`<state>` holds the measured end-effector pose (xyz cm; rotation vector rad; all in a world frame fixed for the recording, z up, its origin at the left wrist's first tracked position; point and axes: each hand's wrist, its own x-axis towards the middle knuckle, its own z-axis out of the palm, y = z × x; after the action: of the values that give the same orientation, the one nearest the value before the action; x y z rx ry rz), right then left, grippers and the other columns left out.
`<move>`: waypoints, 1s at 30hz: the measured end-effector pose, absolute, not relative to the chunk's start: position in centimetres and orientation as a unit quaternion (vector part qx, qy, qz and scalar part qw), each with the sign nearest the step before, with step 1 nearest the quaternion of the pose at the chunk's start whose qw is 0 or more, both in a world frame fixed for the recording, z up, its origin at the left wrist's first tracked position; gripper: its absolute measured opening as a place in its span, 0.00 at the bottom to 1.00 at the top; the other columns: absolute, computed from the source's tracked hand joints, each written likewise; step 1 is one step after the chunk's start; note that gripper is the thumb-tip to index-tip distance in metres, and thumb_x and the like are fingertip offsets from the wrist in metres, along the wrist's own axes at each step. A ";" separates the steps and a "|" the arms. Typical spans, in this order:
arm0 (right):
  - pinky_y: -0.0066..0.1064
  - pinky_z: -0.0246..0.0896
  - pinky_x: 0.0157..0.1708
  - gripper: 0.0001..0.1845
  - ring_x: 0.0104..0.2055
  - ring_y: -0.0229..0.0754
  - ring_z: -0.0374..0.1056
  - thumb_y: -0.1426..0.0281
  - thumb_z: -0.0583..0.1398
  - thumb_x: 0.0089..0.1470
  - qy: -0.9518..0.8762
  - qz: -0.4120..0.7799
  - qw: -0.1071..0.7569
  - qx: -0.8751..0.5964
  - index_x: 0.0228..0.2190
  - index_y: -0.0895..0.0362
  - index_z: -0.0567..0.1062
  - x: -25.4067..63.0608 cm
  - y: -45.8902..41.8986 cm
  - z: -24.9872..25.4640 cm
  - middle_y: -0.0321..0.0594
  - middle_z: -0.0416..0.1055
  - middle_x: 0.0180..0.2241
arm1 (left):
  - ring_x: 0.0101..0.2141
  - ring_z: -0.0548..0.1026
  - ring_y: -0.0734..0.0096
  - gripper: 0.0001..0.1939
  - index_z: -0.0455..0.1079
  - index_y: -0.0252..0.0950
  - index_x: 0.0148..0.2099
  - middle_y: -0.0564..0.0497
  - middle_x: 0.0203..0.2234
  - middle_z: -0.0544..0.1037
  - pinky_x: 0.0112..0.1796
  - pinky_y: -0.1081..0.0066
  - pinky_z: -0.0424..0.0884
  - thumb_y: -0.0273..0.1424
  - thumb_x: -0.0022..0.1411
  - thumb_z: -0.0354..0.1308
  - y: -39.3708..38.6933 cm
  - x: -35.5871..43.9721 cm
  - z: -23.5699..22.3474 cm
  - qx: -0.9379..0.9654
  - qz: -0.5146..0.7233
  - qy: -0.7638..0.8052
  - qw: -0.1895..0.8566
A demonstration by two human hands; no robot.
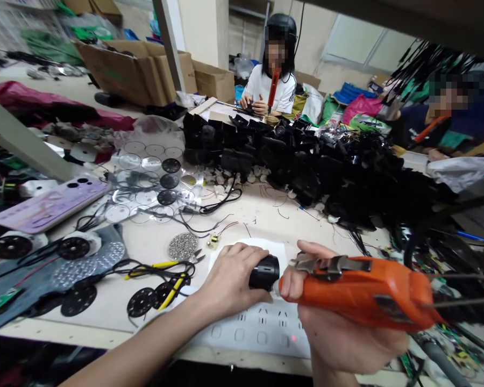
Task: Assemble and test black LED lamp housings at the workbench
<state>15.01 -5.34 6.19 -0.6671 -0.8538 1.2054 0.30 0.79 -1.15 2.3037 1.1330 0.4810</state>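
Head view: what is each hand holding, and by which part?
Left hand: black cylinder, gripped around its side. Right hand: orange tool, gripped around its body toward the tip.

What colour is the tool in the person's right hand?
The tool is mostly orange, with a metal lever; the head view shows it best.

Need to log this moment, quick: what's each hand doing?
Left hand: closed on the black part.
Right hand: closed around the orange tool, tip pointing toward the black part.
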 end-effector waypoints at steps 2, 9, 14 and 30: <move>0.40 0.64 0.29 0.35 0.26 0.47 0.68 0.44 0.59 0.44 -0.409 0.538 0.674 -0.298 0.44 0.57 0.79 15.0 -5.6 5.6 0.44 0.74 0.25 | 0.46 0.70 0.56 0.25 0.68 0.42 0.53 0.52 0.48 0.77 0.47 0.57 0.64 0.37 0.51 0.62 0.8 0.3 -1.2 0.852 0.187 0.414 0.259; 0.36 0.61 0.27 0.29 0.25 0.44 0.67 0.42 0.55 0.50 -0.486 0.504 0.613 -0.366 0.37 0.52 0.79 14.8 -5.6 3.7 0.39 0.71 0.22 | 0.41 0.72 0.55 0.23 0.70 0.38 0.47 0.47 0.42 0.79 0.41 0.58 0.66 0.37 0.47 0.62 0.9 0.4 -2.0 0.840 0.207 0.429 0.260; 0.35 0.60 0.25 0.31 0.23 0.44 0.66 0.40 0.53 0.49 -0.490 0.522 0.582 -0.386 0.35 0.51 0.78 14.7 -5.3 3.6 0.40 0.72 0.22 | 0.39 0.72 0.55 0.22 0.69 0.37 0.46 0.46 0.39 0.79 0.40 0.58 0.66 0.37 0.47 0.61 0.7 0.3 -3.0 0.836 0.249 0.421 0.247; 0.36 0.61 0.20 0.38 0.21 0.45 0.65 0.37 0.52 0.42 -0.417 0.453 0.726 -0.305 0.32 0.57 0.78 14.5 -0.8 5.5 0.41 0.70 0.21 | 0.41 0.71 0.55 0.31 0.70 0.40 0.45 0.51 0.39 0.77 0.41 0.58 0.63 0.42 0.37 0.72 0.6 0.6 -1.7 0.812 0.204 0.459 0.298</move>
<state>14.54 -0.83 5.47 -0.6723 -0.9195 1.0000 0.61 0.58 -1.71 2.1575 1.2190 0.5430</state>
